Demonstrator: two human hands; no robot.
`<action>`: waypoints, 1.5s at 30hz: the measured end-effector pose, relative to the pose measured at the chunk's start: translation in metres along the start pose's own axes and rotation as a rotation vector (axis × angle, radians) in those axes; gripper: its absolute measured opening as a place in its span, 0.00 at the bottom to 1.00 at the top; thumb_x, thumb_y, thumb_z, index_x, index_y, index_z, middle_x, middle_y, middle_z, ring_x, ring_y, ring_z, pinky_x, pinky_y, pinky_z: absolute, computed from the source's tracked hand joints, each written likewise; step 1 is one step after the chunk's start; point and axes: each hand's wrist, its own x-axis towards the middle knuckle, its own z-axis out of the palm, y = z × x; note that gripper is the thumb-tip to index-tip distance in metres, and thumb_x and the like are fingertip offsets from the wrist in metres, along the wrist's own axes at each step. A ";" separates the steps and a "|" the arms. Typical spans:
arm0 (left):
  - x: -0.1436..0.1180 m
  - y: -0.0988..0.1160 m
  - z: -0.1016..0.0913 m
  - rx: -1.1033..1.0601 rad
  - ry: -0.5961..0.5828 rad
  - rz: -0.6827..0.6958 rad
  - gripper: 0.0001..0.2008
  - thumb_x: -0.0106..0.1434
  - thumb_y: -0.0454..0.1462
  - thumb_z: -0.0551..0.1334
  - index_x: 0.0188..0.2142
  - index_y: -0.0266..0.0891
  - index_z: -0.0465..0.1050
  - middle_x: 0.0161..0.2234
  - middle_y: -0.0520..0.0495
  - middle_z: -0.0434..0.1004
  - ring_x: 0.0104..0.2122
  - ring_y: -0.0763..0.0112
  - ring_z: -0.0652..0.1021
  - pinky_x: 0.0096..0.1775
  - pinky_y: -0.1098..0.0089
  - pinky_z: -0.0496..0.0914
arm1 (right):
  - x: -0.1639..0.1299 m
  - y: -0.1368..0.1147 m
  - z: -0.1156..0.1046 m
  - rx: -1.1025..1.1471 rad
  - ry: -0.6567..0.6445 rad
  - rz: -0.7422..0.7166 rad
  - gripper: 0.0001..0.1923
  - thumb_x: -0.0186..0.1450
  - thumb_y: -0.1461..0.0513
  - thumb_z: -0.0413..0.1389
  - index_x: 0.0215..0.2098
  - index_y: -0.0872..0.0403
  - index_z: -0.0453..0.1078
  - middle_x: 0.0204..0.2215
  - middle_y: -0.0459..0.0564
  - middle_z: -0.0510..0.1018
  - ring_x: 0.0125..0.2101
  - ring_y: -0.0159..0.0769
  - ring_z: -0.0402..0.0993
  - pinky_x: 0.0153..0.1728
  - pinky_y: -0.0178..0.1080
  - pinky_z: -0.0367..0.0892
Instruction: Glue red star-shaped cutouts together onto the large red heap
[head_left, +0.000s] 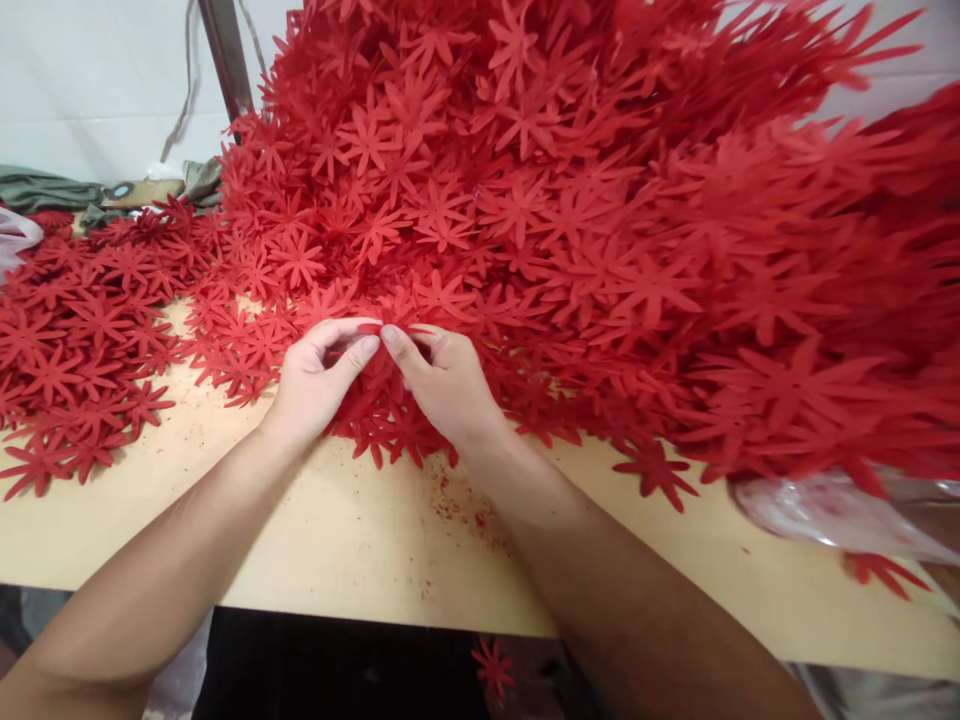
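Flower cutouts (450, 210) heaped on table (360, 530) behind hands (311, 380); another pile (82, 340) left; plastic bag (825, 512) right.

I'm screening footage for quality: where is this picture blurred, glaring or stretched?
Head view: red flower shapes smeared at the right, clearer mid-frame; head view: whitish glints on the clear plastic; head view: left hand and right hand fairly sharp; head view: forearms broaden toward the bottom, possibly partly wide-angle stretch.

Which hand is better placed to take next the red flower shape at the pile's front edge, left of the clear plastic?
Probably the right hand: it lies nearer that red flower shape; the left hand is farther off. Both hands pinch a red piece, though.
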 end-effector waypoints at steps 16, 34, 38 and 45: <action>0.004 0.009 -0.003 -0.073 -0.017 -0.069 0.17 0.52 0.44 0.68 0.39 0.39 0.74 0.36 0.50 0.76 0.36 0.75 0.75 0.41 0.72 0.69 | -0.001 0.005 -0.002 -0.126 -0.102 -0.001 0.18 0.64 0.51 0.50 0.22 0.53 0.57 0.17 0.42 0.64 0.20 0.25 0.57 0.25 0.34 0.55; -0.001 0.001 0.001 -0.079 -0.043 -0.080 0.19 0.52 0.44 0.68 0.43 0.41 0.75 0.34 0.51 0.75 0.33 0.77 0.73 0.40 0.74 0.69 | -0.001 -0.002 -0.003 -0.318 0.050 -0.093 0.20 0.63 0.55 0.50 0.19 0.52 0.48 0.14 0.39 0.50 0.18 0.24 0.46 0.21 0.34 0.47; -0.001 0.003 0.000 -0.082 -0.018 -0.070 0.16 0.53 0.43 0.67 0.41 0.40 0.76 0.35 0.51 0.76 0.35 0.76 0.74 0.43 0.73 0.68 | -0.001 -0.001 -0.002 -0.321 0.028 -0.102 0.17 0.62 0.58 0.51 0.19 0.52 0.51 0.15 0.39 0.53 0.19 0.25 0.48 0.22 0.34 0.48; 0.003 0.003 -0.004 0.082 0.057 0.049 0.17 0.52 0.42 0.68 0.42 0.40 0.76 0.40 0.47 0.74 0.39 0.73 0.72 0.45 0.72 0.68 | 0.000 0.009 0.001 -0.230 -0.007 -0.112 0.13 0.62 0.56 0.52 0.23 0.53 0.60 0.22 0.44 0.65 0.25 0.29 0.61 0.30 0.36 0.60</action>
